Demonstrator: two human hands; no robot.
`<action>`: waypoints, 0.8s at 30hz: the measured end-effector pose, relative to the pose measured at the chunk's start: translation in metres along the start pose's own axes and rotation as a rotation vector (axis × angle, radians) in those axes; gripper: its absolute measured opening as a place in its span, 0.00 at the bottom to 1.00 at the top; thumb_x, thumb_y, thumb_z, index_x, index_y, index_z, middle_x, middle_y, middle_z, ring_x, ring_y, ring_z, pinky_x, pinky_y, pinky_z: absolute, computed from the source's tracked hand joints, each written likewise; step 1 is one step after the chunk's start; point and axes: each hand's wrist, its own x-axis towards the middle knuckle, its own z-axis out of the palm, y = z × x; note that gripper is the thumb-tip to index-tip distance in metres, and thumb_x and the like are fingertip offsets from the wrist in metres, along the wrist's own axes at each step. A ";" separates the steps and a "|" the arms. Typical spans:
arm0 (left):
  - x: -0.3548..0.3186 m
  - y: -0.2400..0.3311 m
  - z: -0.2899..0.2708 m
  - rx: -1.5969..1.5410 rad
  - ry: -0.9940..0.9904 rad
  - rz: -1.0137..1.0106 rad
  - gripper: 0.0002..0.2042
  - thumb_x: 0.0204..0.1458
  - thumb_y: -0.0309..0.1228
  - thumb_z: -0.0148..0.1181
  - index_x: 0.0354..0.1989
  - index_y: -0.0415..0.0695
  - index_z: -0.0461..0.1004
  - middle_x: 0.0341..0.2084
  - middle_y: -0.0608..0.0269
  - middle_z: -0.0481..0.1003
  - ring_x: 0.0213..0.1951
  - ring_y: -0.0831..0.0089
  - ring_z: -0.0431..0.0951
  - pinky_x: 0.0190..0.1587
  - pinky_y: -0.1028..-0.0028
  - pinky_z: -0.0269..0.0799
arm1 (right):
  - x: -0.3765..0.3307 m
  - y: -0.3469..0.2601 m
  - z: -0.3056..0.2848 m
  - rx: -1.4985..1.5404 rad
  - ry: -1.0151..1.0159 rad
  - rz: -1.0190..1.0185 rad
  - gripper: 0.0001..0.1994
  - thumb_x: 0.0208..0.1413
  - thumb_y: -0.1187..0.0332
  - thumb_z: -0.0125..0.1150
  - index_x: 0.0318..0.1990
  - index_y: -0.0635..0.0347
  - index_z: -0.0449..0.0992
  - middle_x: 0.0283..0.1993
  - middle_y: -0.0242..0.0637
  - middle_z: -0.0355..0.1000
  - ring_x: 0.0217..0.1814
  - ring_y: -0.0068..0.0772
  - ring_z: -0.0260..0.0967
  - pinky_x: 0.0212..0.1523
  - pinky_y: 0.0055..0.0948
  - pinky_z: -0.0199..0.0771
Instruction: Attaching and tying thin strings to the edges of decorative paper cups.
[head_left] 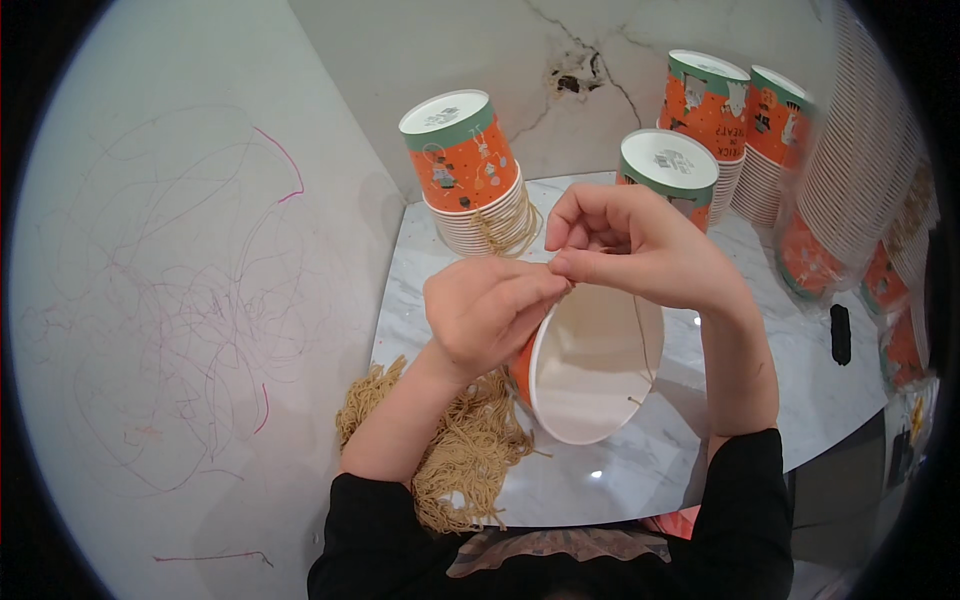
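A large paper bucket [598,375], white inside and orange outside, lies tilted with its mouth facing me. A thin tan string [644,340] hangs inside it, with a small knot at the lower wall, and runs up beneath my right hand [645,245]. That hand is closed in a pinch at the bucket's upper rim, on what seems to be the string's end; the tips partly hide it. My left hand [495,305] is closed at the same rim, its fingertips meeting the right ones. Below my left forearm lies a heap of cut tan strings [475,450].
A stack of upturned orange buckets [465,170] with strings draped over it stands at the back left. More stacks [705,110] stand at the back right, beside a plastic-wrapped stack [850,170]. A black object [840,335] lies on the marble-patterned table [560,490]. A scribbled wall [200,300] borders the left.
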 end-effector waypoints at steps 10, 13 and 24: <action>-0.006 0.003 0.002 -0.042 0.015 -0.084 0.11 0.40 0.17 0.71 0.32 0.43 0.79 0.25 0.65 0.80 0.20 0.71 0.77 0.23 0.75 0.70 | -0.003 0.003 0.002 0.057 -0.043 0.005 0.07 0.64 0.74 0.62 0.45 0.63 0.71 0.38 0.26 0.72 0.41 0.12 0.70 0.44 0.15 0.72; -0.004 -0.001 0.004 -0.058 0.031 -0.107 0.11 0.41 0.16 0.69 0.32 0.43 0.78 0.24 0.64 0.80 0.20 0.72 0.76 0.22 0.76 0.70 | -0.005 0.000 0.004 0.034 0.004 -0.029 0.05 0.63 0.73 0.60 0.43 0.64 0.72 0.35 0.27 0.73 0.38 0.14 0.71 0.39 0.17 0.71; -0.002 -0.004 0.005 -0.104 -0.001 -0.196 0.08 0.46 0.15 0.67 0.32 0.39 0.77 0.25 0.61 0.79 0.25 0.75 0.79 0.28 0.77 0.74 | -0.005 0.002 0.003 -0.223 0.067 -0.139 0.06 0.58 0.77 0.58 0.41 0.66 0.74 0.33 0.35 0.76 0.35 0.23 0.74 0.38 0.25 0.74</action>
